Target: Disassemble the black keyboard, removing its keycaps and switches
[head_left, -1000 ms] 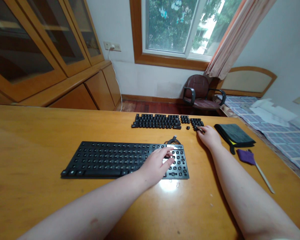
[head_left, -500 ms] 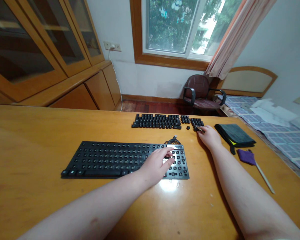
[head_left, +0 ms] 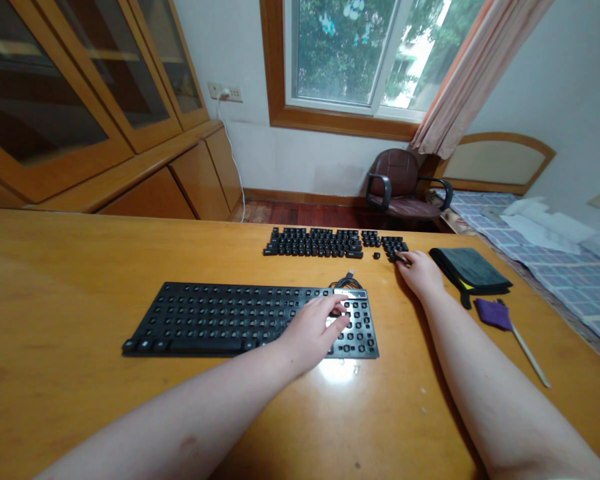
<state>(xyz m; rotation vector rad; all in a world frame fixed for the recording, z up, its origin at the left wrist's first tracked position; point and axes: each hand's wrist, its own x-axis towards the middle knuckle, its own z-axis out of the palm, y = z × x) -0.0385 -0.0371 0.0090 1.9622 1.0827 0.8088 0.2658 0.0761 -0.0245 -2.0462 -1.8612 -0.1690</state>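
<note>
A black keyboard base (head_left: 220, 319) with most keycaps removed lies on the wooden table (head_left: 80, 280). My left hand (head_left: 314, 328) rests on its right part, fingers spread flat over the number-pad area. Behind it, the removed keycaps (head_left: 314, 243) are laid out in rows in keyboard order. My right hand (head_left: 420, 272) reaches to the right end of those rows, its fingertips pinched on a small black keycap (head_left: 399, 258). A single loose keycap (head_left: 376, 255) sits just left of that group. The keyboard's coiled cable (head_left: 346, 280) lies behind its right end.
A folded dark cloth (head_left: 469, 269) lies right of my right hand. A purple-headed brush with a pale handle (head_left: 510, 327) lies nearer the table's right edge. Beyond the table stand wooden cabinets (head_left: 80, 100), a brown office chair (head_left: 405, 185) and a bed (head_left: 555, 253).
</note>
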